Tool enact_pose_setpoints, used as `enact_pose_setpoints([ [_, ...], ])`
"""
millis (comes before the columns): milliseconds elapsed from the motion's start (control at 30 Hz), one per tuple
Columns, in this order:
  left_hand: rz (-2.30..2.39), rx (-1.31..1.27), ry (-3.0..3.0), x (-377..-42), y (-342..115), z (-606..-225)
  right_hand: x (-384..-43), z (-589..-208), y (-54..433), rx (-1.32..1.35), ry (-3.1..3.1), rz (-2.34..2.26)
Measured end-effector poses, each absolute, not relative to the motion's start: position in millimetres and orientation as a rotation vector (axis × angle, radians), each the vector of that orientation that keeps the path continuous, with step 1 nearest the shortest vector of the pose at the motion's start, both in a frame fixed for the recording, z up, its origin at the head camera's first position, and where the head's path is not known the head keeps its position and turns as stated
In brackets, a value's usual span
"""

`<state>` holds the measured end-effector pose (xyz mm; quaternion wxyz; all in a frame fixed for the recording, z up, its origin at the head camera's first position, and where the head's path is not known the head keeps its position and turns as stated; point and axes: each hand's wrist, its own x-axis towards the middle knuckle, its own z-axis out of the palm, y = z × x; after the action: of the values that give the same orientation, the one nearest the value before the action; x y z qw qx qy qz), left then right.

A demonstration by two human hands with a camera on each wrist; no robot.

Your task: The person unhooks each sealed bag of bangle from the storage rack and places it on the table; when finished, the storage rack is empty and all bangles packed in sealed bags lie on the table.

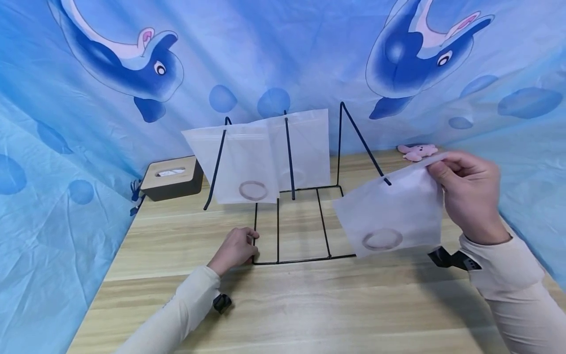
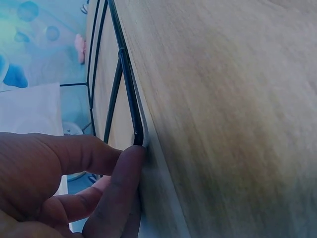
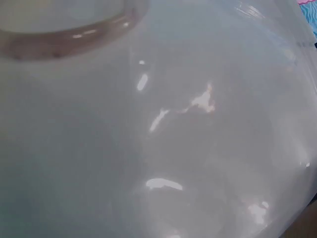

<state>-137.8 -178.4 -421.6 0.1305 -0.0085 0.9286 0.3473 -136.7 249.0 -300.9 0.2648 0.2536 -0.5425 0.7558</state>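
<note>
From my remote post I see the right hand (image 1: 470, 191) pinching the top corner of a translucent zip bag (image 1: 398, 209) with a bangle (image 1: 382, 239) showing in it, up at the right-hand prong of the black wire display rack (image 1: 302, 260) — I can't tell whether the prong passes through. The left hand (image 1: 234, 248) grips the rack's near-left corner, while two similar bags (image 1: 245, 162) hang on the other prongs.
</note>
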Motion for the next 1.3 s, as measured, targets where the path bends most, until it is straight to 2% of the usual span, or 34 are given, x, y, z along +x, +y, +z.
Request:
enact_pose_setpoints([
  [300,1.016,-0.035,2.693,-135.8,-181.1,-420.9,-130.2,-300.5,252.1,0.838,-1.194,2.243],
  [500,1.041,-0.047,2.673,-135.4,-180.6,-421.9,-127.8,-302.9,262.0,0.736,-1.186,2.275],
  [733,1.037,-0.058,2.649,-137.3,-178.2,-421.4,-124.9,-322.8,284.0,0.535,-1.339,2.318],
  [967,1.025,-0.093,2.649,-138.3,-177.3,-418.1,-147.8,-341.9,309.1,0.222,-1.739,2.222],
  [1300,1.054,-0.078,2.641,-137.4,-176.6,-421.2,-190.7,-366.5,342.8,0.07,-2.176,2.165],
])
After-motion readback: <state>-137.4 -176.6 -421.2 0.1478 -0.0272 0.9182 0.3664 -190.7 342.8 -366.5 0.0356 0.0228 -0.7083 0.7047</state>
